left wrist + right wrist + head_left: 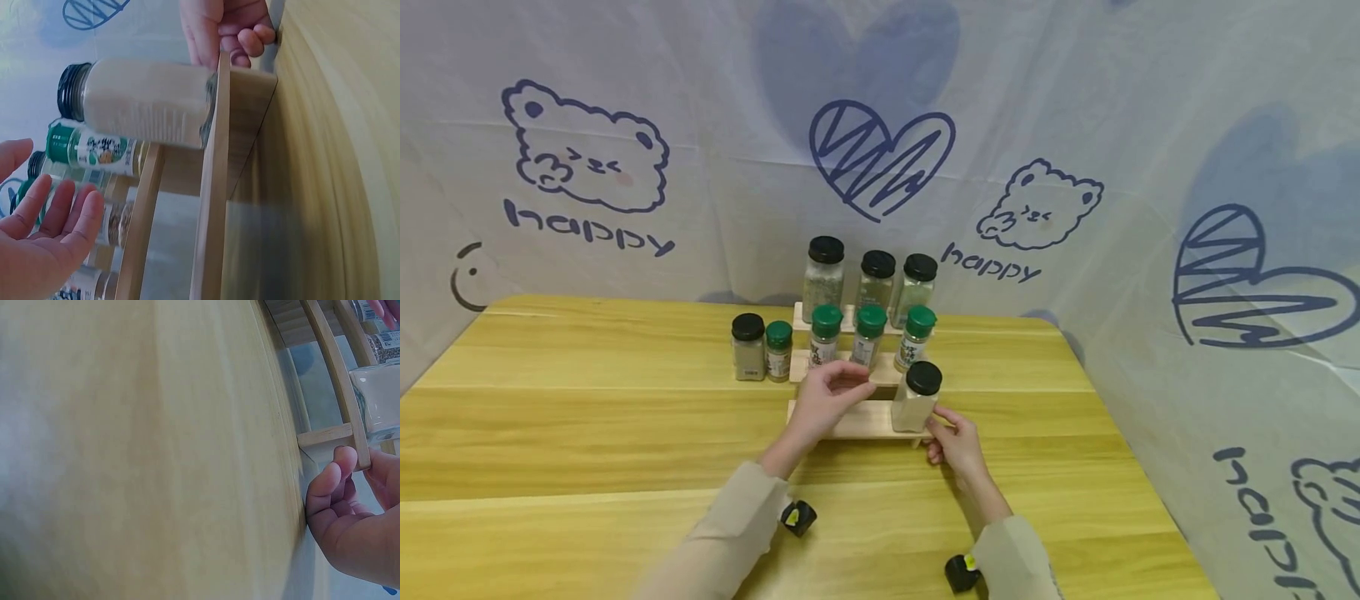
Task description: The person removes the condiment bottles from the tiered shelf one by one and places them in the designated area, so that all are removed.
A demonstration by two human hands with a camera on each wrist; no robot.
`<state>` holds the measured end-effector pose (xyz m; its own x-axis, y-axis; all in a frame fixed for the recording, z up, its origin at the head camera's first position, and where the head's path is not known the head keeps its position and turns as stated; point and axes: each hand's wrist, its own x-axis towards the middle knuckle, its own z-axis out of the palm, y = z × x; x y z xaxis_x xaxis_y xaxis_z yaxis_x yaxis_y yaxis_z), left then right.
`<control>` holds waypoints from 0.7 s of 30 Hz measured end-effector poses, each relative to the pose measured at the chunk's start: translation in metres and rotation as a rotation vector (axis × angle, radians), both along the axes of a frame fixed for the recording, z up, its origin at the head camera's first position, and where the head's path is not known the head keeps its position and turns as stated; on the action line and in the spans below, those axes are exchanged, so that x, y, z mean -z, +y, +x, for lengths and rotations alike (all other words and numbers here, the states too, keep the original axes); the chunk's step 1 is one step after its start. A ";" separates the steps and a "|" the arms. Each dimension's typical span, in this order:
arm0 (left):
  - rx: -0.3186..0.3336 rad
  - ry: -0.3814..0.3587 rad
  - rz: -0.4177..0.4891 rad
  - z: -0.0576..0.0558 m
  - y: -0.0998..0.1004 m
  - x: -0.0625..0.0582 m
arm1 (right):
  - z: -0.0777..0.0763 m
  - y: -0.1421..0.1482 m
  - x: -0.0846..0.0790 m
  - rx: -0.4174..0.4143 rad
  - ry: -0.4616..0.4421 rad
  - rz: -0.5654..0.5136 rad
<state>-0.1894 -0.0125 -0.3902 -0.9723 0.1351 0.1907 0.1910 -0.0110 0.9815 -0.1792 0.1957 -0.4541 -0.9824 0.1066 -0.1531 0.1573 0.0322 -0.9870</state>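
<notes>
A three-tier wooden spice rack (861, 421) stands on the table. A tall jar with a black lid and pale powder (913, 410) sits upright at the right of its lowest tier. My right hand (958, 450) grips the right end of that tier's board, its thumb and curled fingers on either side of it in the right wrist view. Left of the jar, my left hand (826, 402) hovers over the lowest tier with loosely bent fingers (84, 234) and nothing in them. Behind it, green-capped spice bottles (914, 337) line the middle tier.
Three black-lidded jars (824, 279) occupy the top tier. On the table left of the rack stand a black-lidded jar (748, 350) and a small green-capped bottle (778, 354). A printed cloth (730, 208) hangs behind the table (587, 433).
</notes>
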 end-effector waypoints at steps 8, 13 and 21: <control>0.047 -0.002 0.035 0.002 0.014 -0.003 | -0.001 0.001 0.001 0.011 -0.009 0.001; 0.087 0.007 0.047 0.004 0.019 -0.008 | -0.001 0.001 0.002 0.009 0.001 0.005; 0.063 0.055 -0.023 -0.002 0.028 0.001 | 0.000 0.001 0.000 0.003 -0.009 0.011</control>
